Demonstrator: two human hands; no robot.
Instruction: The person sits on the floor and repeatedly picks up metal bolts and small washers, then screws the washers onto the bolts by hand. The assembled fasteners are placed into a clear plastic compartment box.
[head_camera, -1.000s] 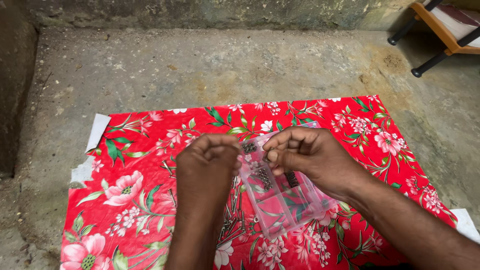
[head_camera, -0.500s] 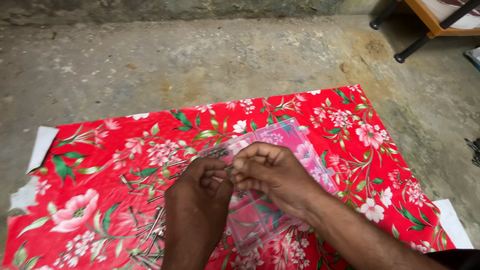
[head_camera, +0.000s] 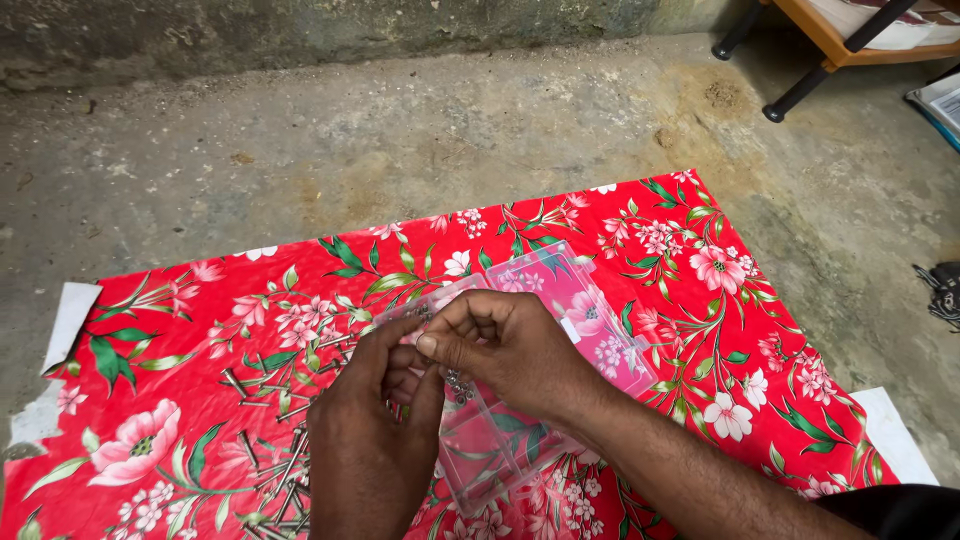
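Fingers pinched tight: the right hand (head_camera: 510, 350) and left hand (head_camera: 375, 420) now meet over the clear plastic box (head_camera: 530, 370), its lid swung open since a moment ago, small metal bits between fingertips, nails (head_camera: 275, 455) scattered on the red floral cloth (head_camera: 150, 400).

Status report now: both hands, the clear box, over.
Left hand and right hand pinch small metal pieces over clear plastic box. Loose nails beside it. Nothing blocking.

Small metal bits being picked over a clear box

Both hands, left hand (head_camera: 370, 440) and right hand (head_camera: 510, 350), are pinched together above a clear plastic box (head_camera: 530, 400); loose nails (head_camera: 275, 450) are scattered on the red floral cloth (head_camera: 690, 300).
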